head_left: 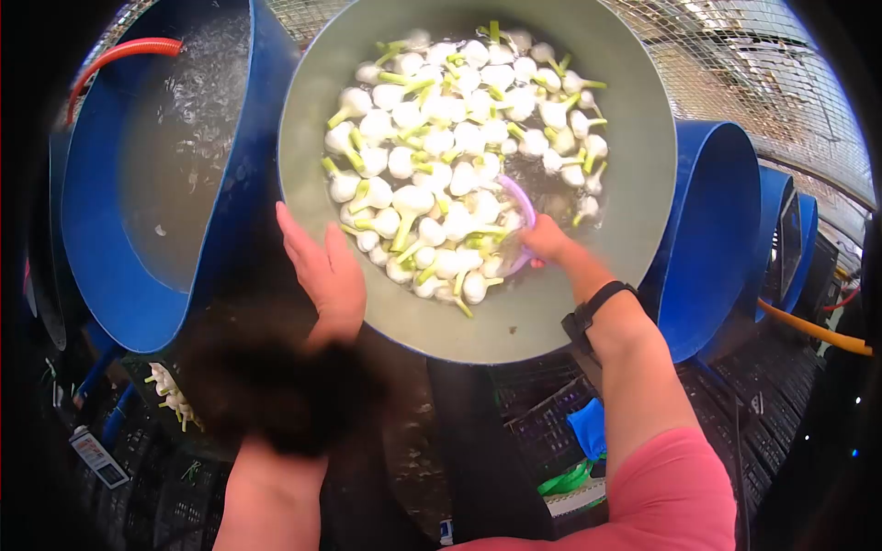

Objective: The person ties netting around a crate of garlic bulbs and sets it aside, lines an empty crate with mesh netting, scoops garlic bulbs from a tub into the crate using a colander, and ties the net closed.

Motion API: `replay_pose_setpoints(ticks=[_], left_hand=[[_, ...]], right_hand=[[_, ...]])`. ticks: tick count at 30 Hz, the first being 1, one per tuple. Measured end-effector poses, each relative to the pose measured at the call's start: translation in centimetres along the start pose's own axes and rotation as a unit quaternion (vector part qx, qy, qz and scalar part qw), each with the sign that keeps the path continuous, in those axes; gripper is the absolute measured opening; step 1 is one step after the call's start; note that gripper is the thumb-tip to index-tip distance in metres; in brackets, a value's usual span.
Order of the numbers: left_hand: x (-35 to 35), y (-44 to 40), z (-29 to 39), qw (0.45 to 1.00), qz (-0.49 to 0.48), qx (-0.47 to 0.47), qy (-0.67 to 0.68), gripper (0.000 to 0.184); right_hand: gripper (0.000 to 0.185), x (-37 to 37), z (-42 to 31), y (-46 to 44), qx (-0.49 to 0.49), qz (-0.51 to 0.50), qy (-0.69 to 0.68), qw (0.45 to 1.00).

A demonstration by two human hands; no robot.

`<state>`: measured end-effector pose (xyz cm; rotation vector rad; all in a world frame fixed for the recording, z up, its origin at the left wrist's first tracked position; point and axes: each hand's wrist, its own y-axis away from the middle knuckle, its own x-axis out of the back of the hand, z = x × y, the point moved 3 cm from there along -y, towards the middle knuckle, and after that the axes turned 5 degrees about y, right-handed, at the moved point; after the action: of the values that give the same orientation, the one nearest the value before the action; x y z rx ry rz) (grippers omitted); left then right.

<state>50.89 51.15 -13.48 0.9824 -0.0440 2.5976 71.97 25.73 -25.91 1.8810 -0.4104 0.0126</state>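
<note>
Many white garlic bulbs (441,138) with short green stems float in water in a round grey-green tub (634,184). My right hand (547,241) is closed on the curved rim of a light purple-rimmed container (520,197), dipped among the bulbs at the tub's right side. Water and garlic hide most of its body, so I cannot tell its exact kind. Stretched out with its thumb apart, my left hand (326,280) rests against the outside of the tub's near-left rim and holds nothing. A dark blurred shape covers part of my left forearm.
At left stands a blue tub (101,248) of murky water with a red hose (129,50) over its edge. More blue tubs (712,239) line the right, near an orange hose (813,329). Garlic bulbs (170,395) sit in a crate at lower left. Wire mesh (744,55) runs behind.
</note>
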Motion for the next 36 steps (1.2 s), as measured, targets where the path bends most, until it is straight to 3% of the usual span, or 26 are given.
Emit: replay_pose_setpoints(ticks=[7,8,12,20,27,31,36], left_hand=[[0.0,0.1,0.1,1.000,-0.011,0.007,0.004,0.060],[0.0,0.2,0.2,1.000,-0.014,0.010,0.010,0.060],[-0.3,0.1,0.5,1.000,-0.013,0.005,0.002,0.060],[0.0,0.1,0.2,1.000,-0.018,0.013,0.000,0.059],[-0.2,-0.5,0.0,1.000,-0.018,0.009,0.001,0.056],[0.6,-0.2,0.3,0.999,-0.014,0.001,0.040,0.054],[0.8,-0.2,-0.1,0.998,-0.004,-0.002,0.068,0.053]], right_hand=[[0.025,-5.7,-3.9,-6.5,0.029,-0.089,-0.024,0.995],[0.024,-6.8,-4.6,-7.1,0.065,-0.098,-0.105,0.987],[0.025,-7.3,-8.4,-6.7,0.089,-0.095,-0.177,0.975],[0.019,-8.9,-9.5,-5.3,0.124,-0.136,-0.289,0.939],[0.018,-8.8,-11.2,-3.4,0.169,-0.110,-0.388,0.899],[0.020,-8.0,-11.0,-1.1,0.161,-0.115,-0.383,0.902],[0.031,-6.6,-10.1,2.2,0.180,-0.066,-0.401,0.896]])
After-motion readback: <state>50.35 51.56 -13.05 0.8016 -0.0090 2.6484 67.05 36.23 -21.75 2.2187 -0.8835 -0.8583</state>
